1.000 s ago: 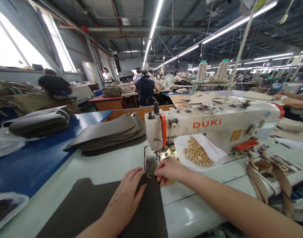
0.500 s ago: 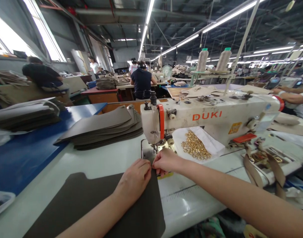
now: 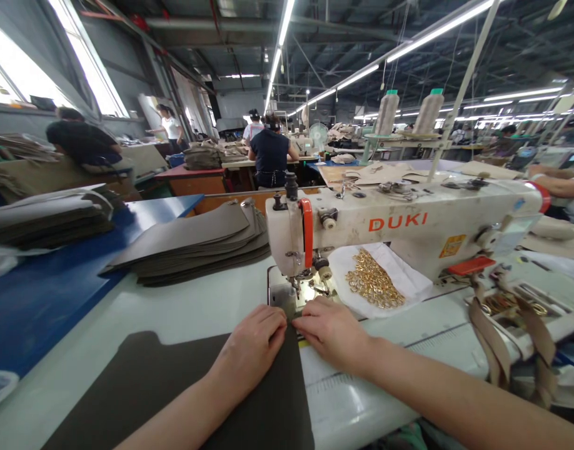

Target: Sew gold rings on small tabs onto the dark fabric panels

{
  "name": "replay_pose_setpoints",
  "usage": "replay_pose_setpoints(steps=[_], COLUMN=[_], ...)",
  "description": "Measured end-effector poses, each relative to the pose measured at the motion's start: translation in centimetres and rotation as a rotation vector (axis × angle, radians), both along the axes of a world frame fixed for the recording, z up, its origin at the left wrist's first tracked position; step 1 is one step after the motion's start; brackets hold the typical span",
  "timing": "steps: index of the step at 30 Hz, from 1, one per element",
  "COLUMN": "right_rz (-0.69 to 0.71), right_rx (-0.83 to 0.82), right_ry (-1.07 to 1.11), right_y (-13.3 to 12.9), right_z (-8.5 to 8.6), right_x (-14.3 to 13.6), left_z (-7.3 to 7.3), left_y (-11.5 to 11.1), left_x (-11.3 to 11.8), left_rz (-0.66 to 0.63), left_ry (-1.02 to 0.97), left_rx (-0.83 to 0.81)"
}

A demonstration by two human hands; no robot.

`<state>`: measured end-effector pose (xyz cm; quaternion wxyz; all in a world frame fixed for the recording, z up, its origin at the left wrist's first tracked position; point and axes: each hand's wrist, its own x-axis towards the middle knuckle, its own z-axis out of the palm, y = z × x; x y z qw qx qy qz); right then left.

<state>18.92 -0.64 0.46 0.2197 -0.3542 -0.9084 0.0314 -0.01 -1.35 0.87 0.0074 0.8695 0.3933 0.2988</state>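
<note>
A large dark grey-brown fabric panel [image 3: 174,381] lies on the pale table in front of the sewing machine [image 3: 343,212]. Its far corner reaches towards the needle and presser foot [image 3: 296,286]. My left hand [image 3: 255,334] rests on the panel with curled fingers, gripping it near that corner. Just to the right, my right hand [image 3: 332,331] has its fingers pressed together, their tips at the panel's edge. What lies between the fingertips is mostly hidden. Behind my right hand, a heap of small gold metal rings or buckles [image 3: 374,281] sits on a white cloth [image 3: 413,281].
A stack of similar dark panels [image 3: 197,244] stands left of the machine. Another stack [image 3: 43,219] is on the blue table [image 3: 71,275]. At right, a tray [image 3: 561,319] holds metal parts, with brown straps [image 3: 491,344] hanging over it. Co-workers sit beyond.
My right hand has moved slightly right and down from the needle area, uncovering more of the metal plate. My left hand stays on the panel, nearly still. The view has shifted a little.
</note>
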Motion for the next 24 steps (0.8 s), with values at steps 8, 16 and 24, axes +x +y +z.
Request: replay_pose_setpoints(steps=[8, 16, 24], right_rz=[-0.007, 0.172, 0.256], right_rx=[0.08, 0.1, 0.184], right_ry=[-0.081, -0.251, -0.302], right_y=[0.0, -1.6, -2.6], right_z=[0.1, 2.0, 1.9], right_x=[-0.2, 2.5, 2.2], left_z=[0.2, -0.2, -0.4], left_y=[0.3, 0.4, 0.5], left_x=[-0.1, -0.2, -0.2], left_rz=[-0.004, -0.033, -0.04], left_ry=[0.069, 0.111, 0.096], left_rx=[0.012, 0.092, 0.135])
